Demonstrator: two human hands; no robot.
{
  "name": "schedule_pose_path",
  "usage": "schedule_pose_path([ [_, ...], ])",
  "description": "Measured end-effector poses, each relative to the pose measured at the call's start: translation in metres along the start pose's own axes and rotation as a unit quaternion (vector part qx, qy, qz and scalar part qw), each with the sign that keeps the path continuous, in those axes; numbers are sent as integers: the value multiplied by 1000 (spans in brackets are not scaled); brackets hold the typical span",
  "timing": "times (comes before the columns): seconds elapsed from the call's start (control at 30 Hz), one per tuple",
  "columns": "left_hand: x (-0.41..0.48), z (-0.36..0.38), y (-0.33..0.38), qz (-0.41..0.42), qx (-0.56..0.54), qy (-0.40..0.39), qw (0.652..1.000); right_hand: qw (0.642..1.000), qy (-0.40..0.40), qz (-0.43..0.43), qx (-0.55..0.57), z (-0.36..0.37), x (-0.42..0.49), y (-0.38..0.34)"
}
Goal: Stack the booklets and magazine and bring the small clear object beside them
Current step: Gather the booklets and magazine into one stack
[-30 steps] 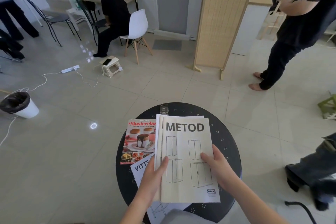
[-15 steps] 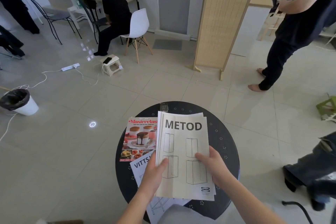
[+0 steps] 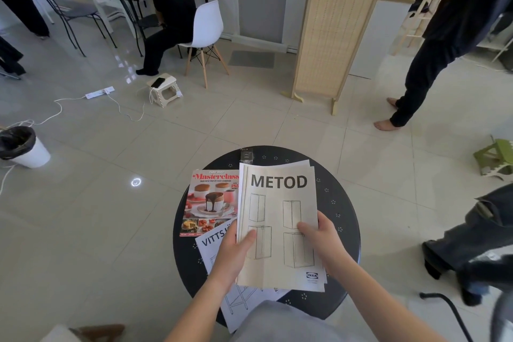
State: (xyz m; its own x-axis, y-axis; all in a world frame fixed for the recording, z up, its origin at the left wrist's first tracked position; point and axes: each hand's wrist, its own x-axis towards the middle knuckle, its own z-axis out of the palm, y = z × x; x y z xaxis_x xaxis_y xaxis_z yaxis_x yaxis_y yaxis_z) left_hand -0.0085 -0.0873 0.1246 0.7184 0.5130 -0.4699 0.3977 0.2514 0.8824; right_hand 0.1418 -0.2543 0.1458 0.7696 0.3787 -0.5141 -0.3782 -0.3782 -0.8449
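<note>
Fingers of both the left hand (image 3: 231,255) and right hand (image 3: 323,241) pinch the METOD booklet (image 3: 280,219) above the round black table (image 3: 344,219); beside it lies the magazine (image 3: 211,202); the small clear object (image 3: 246,154) sits at the far rim.

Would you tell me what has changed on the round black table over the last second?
Little: both hands, left hand and right hand, keep gripping the white METOD booklet stack, which has crept slightly left over the colourful Masterclass magazine. The white VITTSJÖ booklet and the small clear object at the far rim stayed put.
</note>
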Motion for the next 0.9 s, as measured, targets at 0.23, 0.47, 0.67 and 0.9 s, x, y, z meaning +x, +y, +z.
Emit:
schedule_pose_path([
  [0.23,15,-20,-23,-82,-10,45,996,1000,25,4,5,-10,5,7],
  [0.47,32,-47,-81,-179,35,141,973,999,46,12,14,-22,7,18],
  [0.67,43,-61,-135,-237,87,187,950,998,58,25,12,-28,3,27],
  [0.9,44,-53,-155,-261,108,233,930,997,68,31,1,-32,-3,32],
])
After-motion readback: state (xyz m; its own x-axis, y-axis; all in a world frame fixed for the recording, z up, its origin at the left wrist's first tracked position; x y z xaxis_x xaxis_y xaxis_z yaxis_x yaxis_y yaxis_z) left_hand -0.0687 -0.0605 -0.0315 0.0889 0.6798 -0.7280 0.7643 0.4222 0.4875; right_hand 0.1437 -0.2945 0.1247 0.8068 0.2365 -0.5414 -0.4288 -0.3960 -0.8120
